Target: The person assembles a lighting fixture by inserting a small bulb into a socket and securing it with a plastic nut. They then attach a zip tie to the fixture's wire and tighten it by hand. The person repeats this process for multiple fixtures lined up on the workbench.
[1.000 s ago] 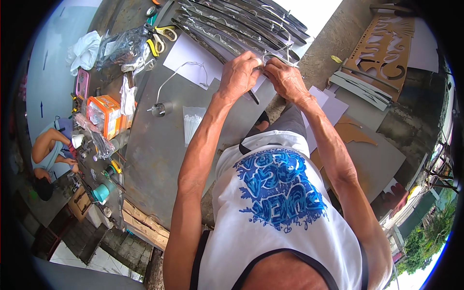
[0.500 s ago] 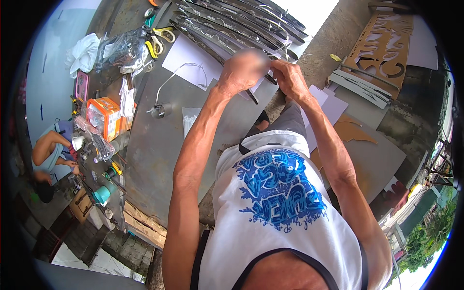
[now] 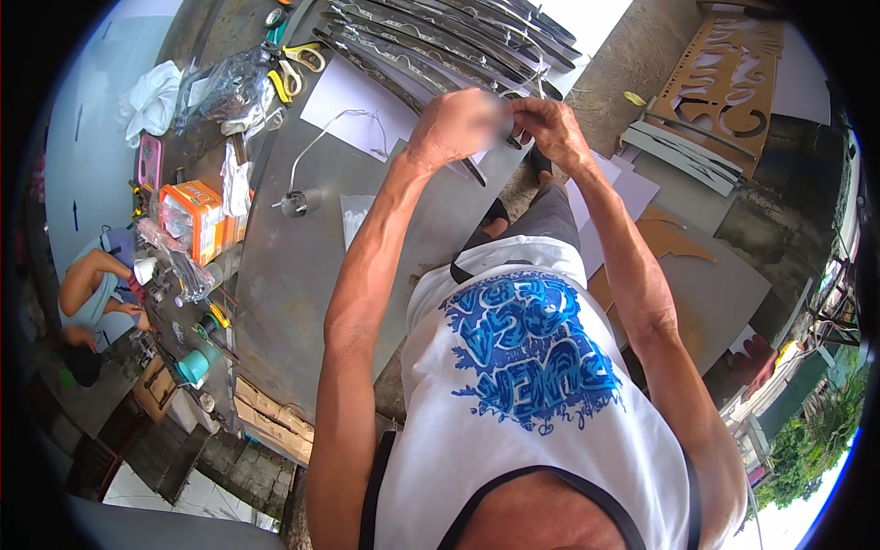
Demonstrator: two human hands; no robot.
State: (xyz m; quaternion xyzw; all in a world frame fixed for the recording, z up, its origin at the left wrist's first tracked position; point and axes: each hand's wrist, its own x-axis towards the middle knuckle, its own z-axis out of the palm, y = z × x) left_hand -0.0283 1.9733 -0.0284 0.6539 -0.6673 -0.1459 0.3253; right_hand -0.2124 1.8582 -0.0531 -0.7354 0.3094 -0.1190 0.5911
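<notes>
Both my hands meet over the far end of the metal table, above a row of long dark curved strips (image 3: 403, 57) that carry thin white wires. My left hand (image 3: 454, 126) is closed, and a blurred patch hides its fingertips. From beneath it sticks out the rounded end of one dark strip (image 3: 474, 171). My right hand (image 3: 554, 133) is pinched, its thumb and fingertips close to the left ones. What either hand grips is too blurred and small to make out. White paper sheets (image 3: 344, 103) lie under the strips.
On the table (image 3: 289, 293) are a small metal cylinder with a wire (image 3: 298, 203) and a clear packet (image 3: 356, 215). Scissors (image 3: 301, 62), plastic bags and an orange box (image 3: 197, 220) stand left. Cut-out brown boards (image 3: 720, 92) lean right. Another person (image 3: 92, 284) sits far left.
Both hands stay together at nearly the same spot, with only a slight shift. The whole view has drifted a little, moving the table's things slightly left and up.
</notes>
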